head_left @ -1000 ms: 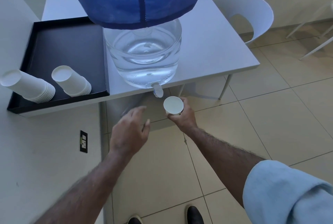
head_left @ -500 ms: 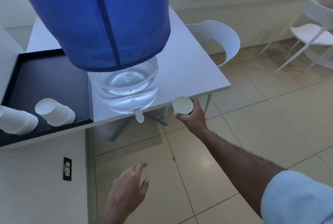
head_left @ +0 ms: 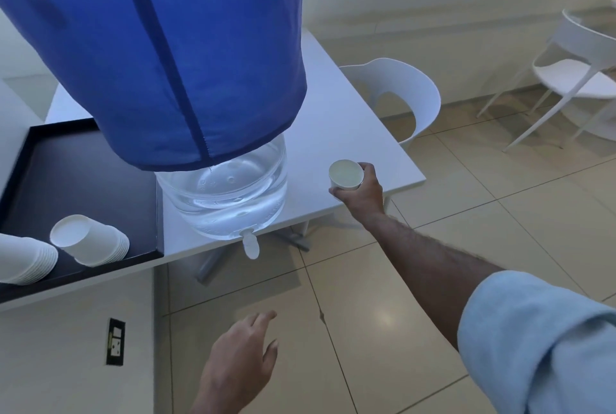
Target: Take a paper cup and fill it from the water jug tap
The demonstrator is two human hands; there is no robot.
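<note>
A clear water jug point(head_left: 230, 193) under a blue cloth cover point(head_left: 160, 53) stands on a white table point(head_left: 343, 147), with its white tap point(head_left: 250, 246) hanging over the front edge. My right hand point(head_left: 361, 190) grips a white paper cup point(head_left: 346, 174) upright, above the table to the right of the jug and well away from the tap. The cup looks filled with liquid. My left hand point(head_left: 240, 363) hangs low over the floor, fingers apart and holding nothing.
A black tray point(head_left: 66, 177) at the left holds two lying stacks of paper cups point(head_left: 90, 240). White chairs point(head_left: 400, 93) stand behind the table and at the far right. A wall socket point(head_left: 115, 341) sits low on the white wall at the left. The floor is tiled.
My right hand has carried the cup from under the tap up and to the right, over the table. My left hand has dropped away from the tap.
</note>
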